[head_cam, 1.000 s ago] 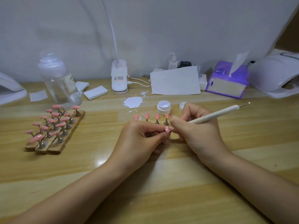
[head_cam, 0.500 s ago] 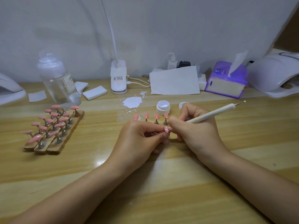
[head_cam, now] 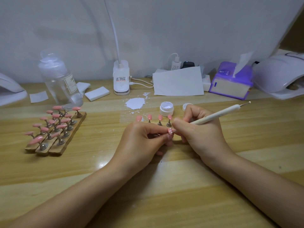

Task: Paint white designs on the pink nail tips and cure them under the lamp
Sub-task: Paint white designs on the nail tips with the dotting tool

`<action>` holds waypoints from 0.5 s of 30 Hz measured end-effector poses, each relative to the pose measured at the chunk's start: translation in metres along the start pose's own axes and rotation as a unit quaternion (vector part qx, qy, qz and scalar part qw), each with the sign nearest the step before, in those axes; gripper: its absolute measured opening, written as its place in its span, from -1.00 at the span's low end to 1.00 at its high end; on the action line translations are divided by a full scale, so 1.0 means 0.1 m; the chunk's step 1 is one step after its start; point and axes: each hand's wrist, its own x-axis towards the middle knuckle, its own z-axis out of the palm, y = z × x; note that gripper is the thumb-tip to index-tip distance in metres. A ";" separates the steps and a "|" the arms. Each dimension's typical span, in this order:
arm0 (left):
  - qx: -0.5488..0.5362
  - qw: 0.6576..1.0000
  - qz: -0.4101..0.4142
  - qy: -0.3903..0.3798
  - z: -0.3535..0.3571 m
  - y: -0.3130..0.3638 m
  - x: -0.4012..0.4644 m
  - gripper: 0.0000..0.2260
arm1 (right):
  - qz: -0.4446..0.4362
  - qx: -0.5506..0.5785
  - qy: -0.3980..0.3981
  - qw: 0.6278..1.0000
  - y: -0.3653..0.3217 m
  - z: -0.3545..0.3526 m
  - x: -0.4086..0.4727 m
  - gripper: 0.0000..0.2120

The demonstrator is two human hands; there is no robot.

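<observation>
1. The left hand [head_cam: 144, 139] sits at the centre of the view, fingers curled, pinching one pink nail tip [head_cam: 170, 131] between thumb and forefinger; small white marks show on the tip.
2. The right hand [head_cam: 199, 134] lies at 3 o'clock of the left, just beside it, fingers wrapped round a white dotting pen [head_cam: 217, 114]. The pen's working end meets the held tip, and its far end points toward 2 o'clock.
3. Just past the hands, toward 12 o'clock, four more pink tips on small stands [head_cam: 160, 120] stand in a row on the wooden surface [head_cam: 164, 186].
4. A small open jar of white gel [head_cam: 166, 108] stands behind that row, with its lid [head_cam: 185, 106] at 3 o'clock of it, partly hidden by the right hand.
5. A white paint smear [head_cam: 135, 103] lies on the surface at 11 o'clock of the jar.
6. At 9 o'clock, well apart from the hands, wooden strips [head_cam: 57, 139] carry many pink tips on metal stands.
7. Behind them a clear bottle [head_cam: 60, 79] stands upright.
8. The white curing lamp [head_cam: 281, 76] sits at the far 2 o'clock edge, beside a purple tissue box [head_cam: 232, 81].
9. A white sheet of paper [head_cam: 178, 82] lies at 12 o'clock against the wall.
</observation>
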 end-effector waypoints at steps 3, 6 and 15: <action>-0.003 1.000 -0.001 0.002 0.00 0.00 0.00 -0.82 | -0.001 0.001 -0.002 1.000 0.00 0.00 0.00 -0.61; -0.001 1.000 -0.001 0.002 0.00 0.00 0.00 -0.81 | -0.002 -0.004 0.002 1.000 0.00 0.00 -0.01 -0.61; -0.005 1.000 -0.002 0.000 0.00 0.00 0.00 -0.83 | -0.005 -0.011 0.010 1.000 0.01 0.00 0.00 -0.61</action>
